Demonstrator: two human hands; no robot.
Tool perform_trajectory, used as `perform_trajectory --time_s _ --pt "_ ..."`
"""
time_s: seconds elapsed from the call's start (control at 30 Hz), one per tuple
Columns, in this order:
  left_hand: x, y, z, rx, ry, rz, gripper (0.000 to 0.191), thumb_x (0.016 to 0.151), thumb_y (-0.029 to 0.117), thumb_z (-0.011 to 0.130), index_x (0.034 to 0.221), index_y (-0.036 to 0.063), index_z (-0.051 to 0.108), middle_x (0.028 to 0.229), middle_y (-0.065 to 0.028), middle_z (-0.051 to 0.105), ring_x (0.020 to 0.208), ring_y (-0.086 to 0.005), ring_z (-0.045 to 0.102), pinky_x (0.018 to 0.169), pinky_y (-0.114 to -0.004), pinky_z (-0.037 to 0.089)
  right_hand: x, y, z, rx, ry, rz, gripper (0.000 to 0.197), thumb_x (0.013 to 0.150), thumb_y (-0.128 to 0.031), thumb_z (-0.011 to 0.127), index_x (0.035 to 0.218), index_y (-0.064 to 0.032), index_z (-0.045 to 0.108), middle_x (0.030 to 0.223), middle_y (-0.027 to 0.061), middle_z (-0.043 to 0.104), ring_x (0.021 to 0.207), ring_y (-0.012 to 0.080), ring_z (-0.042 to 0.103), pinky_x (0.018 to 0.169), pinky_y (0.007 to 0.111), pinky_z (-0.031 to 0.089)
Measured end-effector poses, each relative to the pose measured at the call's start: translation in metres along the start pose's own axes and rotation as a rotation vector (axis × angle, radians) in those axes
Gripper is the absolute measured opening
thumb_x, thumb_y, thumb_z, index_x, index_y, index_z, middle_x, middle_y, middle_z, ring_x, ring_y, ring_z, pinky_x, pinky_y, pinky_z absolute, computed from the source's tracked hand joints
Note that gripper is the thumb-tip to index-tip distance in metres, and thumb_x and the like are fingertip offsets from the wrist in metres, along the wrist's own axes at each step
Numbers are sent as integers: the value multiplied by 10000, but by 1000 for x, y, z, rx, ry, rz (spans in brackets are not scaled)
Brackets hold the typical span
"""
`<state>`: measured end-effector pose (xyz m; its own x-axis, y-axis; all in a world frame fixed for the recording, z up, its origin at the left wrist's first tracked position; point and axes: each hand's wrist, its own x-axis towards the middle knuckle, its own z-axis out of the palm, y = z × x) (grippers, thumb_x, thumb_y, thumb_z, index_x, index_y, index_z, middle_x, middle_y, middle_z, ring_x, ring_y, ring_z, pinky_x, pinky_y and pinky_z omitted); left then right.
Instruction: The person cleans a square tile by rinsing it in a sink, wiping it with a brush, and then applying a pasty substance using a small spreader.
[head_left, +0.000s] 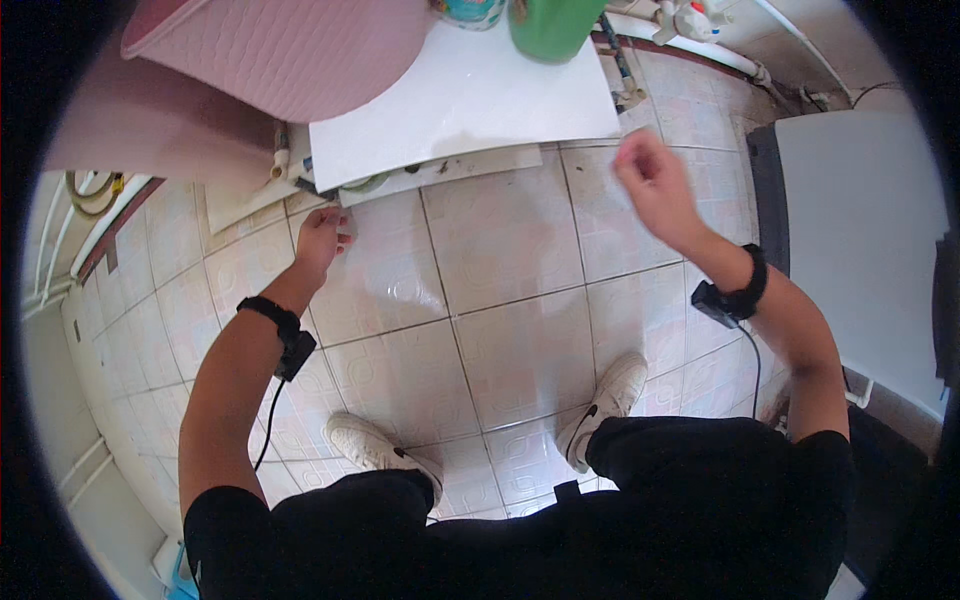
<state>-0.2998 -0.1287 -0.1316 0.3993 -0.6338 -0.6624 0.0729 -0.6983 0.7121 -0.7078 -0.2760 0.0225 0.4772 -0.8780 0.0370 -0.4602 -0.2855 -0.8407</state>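
My left hand (322, 238) hangs over the tiled floor just below the near left corner of a white flat board (465, 97). Its fingers are loosely bent and apart, and I see nothing in them. Off the board's near right corner is my right hand (656, 184), blurred, with its fingers curled inward. Whether anything small sits inside that curl is hidden. On the board rest a pink textured plastic basket or tub (300, 52), a green container (551, 30) and a teal patterned container (472, 11), all cut off by the picture's top edge.
White pipes (712, 49) and a valve with a red mark (694, 19) run along the far wall. A white appliance-like box (862, 247) stands at the right. A coiled hose (94, 195) hangs at the left. My white shoes (611, 397) stand on the floor tiles (510, 247).
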Motion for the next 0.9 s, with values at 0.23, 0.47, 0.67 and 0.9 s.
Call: perform_trajectory --time_s 0.23,0.47,0.67,0.9 --pt "6 -1 11 -96 59 24 177 948 218 463 929 72 560 780 -10 617 619 -106 558 551 -258 399 12 82 58 12 -410 713 189 847 -194 609 922 -44 522 678 21 527 597 117 526 515 279 463" --pt "18 -4 10 -135 -33 4 236 951 253 442 828 107 581 777 -10 627 658 -108 552 610 -268 396 47 100 87 171 -280 745 174 946 -209 452 1042 -65 481 836 27 570 652 122 585 514 261 465" --pt "20 -7 9 -112 -19 -22 201 950 227 486 845 78 570 806 -17 651 616 -103 577 514 -243 393 77 100 97 18 -476 743 238 955 -282 411 1003 -63 493 757 42 574 520 131 552 435 256 432" --pt "24 -2 8 -109 -68 -3 198 941 217 516 822 66 566 729 -23 615 614 -113 577 511 -245 396 79 128 95 173 -526 684 258 960 -292 434 978 -40 486 656 54 551 455 123 468 379 267 394"
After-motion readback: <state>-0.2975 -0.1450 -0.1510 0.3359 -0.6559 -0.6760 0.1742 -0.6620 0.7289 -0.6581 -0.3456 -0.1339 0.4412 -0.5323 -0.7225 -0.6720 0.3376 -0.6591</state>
